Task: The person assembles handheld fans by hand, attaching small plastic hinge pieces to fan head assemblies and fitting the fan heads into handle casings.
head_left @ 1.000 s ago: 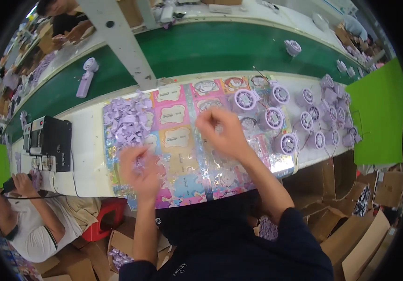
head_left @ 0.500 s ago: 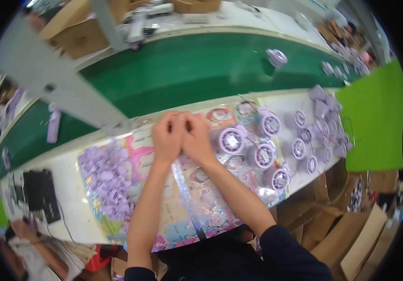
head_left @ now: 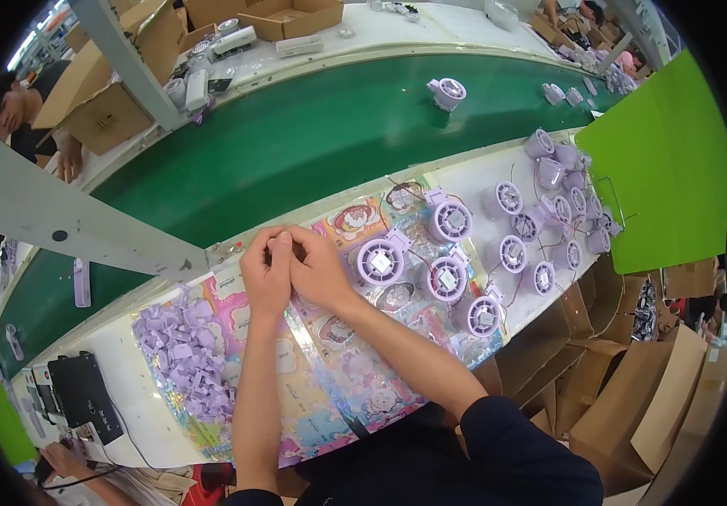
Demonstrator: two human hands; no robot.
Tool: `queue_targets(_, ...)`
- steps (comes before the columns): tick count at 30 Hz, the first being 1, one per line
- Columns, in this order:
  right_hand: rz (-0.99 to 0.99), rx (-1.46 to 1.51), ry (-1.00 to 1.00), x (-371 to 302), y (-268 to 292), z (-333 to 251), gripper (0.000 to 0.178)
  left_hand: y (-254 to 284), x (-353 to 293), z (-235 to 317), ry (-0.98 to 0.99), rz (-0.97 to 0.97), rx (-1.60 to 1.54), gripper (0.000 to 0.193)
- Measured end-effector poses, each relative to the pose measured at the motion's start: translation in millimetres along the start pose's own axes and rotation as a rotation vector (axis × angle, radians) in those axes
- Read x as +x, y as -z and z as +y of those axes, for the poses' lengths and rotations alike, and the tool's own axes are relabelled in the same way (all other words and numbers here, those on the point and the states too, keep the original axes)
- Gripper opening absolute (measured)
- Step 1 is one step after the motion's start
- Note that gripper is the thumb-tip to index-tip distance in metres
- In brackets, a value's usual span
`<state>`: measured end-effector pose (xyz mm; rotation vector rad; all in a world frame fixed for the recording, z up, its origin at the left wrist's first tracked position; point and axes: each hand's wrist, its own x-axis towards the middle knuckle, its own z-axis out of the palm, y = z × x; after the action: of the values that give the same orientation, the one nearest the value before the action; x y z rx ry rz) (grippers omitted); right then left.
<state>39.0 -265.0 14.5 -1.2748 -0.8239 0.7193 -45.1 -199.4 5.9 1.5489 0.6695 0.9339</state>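
Note:
My left hand (head_left: 265, 277) and my right hand (head_left: 319, 268) are pressed together over the far edge of a colourful printed sheet (head_left: 300, 401). The fingers of both are curled inward, and whatever they may hold between them is hidden. Right beside my right hand stands a lilac round fan housing (head_left: 379, 262) with a spoked face and a pale square at its centre. More lilac fan housings (head_left: 449, 221) with thin wires stand further right. A heap of small lilac plastic parts (head_left: 184, 358) lies left of my left forearm.
A green conveyor belt (head_left: 296, 126) runs beyond the table, carrying another lilac fan unit (head_left: 448, 94). A grey metal post (head_left: 85, 228) rises at the left. A bright green panel (head_left: 663, 169) bounds the right end. Cardboard boxes (head_left: 625, 405) stand at lower right. Another person's hand (head_left: 68, 158) shows at upper left.
The whole view has turned and shifted, so the table and fan housings appear further left. My hands stay together with fingers curled, and their pose has altered slightly.

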Motion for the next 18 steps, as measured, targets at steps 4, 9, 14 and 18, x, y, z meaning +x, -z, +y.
queue_targets(4, -0.02, -0.055, 0.007, -3.8, 2.4, -2.3, 0.017, 2.8, -2.0, -4.3, -0.003, -0.019, 0.052, 0.02)
queue_targets(9, -0.01, -0.039, 0.022, -3.5, -0.9, -10.4, 0.019, 6.2, -2.0, 1.7, 0.063, -0.024, 0.005, 0.02)
queue_targets(14, -0.006, -0.061, 0.047, -0.5, -2.3, -11.2, 0.021, 5.4, 1.2, 3.0, 0.024, -0.017, 0.041, 0.02)
queue_targets(18, -0.003, -0.094, 0.049, -1.1, 0.5, -5.7, 0.022, 4.6, 1.7, -2.5, 0.014, -0.014, 0.083, 0.02)
